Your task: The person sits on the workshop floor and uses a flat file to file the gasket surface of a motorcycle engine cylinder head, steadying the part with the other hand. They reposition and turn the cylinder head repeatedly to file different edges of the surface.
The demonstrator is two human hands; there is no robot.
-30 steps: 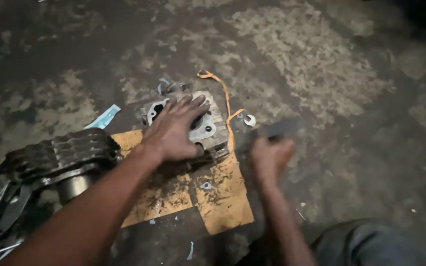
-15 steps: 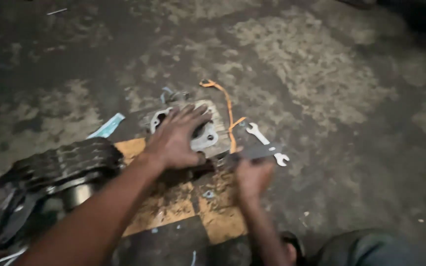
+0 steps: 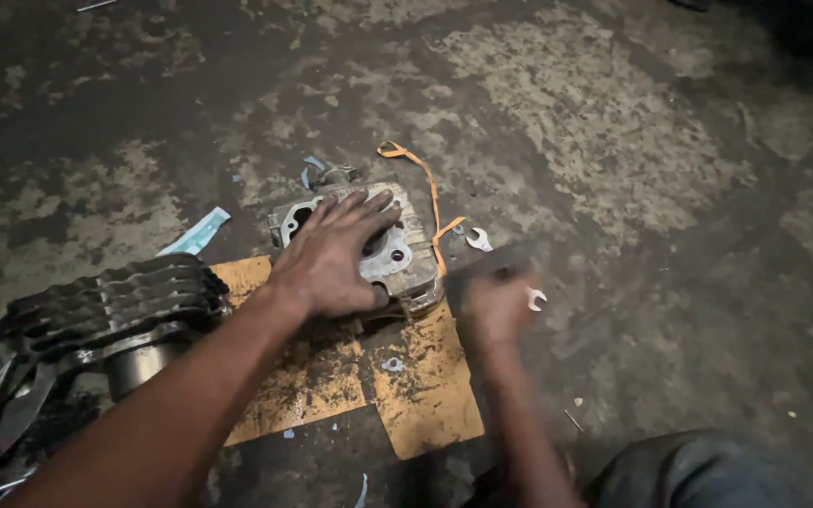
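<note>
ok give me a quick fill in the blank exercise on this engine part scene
1. The left hand lies flat on top of the grey metal ____ head.
2. The cylinder head sits on a sheet of orange ____, with the sheet lying on the floor.
3. The finned cylinder block lies to the ____ of the cylinder head in the picture.
4. The right hand is too ____ to show its grip, near a small wrench.

Missing words: cylinder; cardboard; left; blurred
</note>
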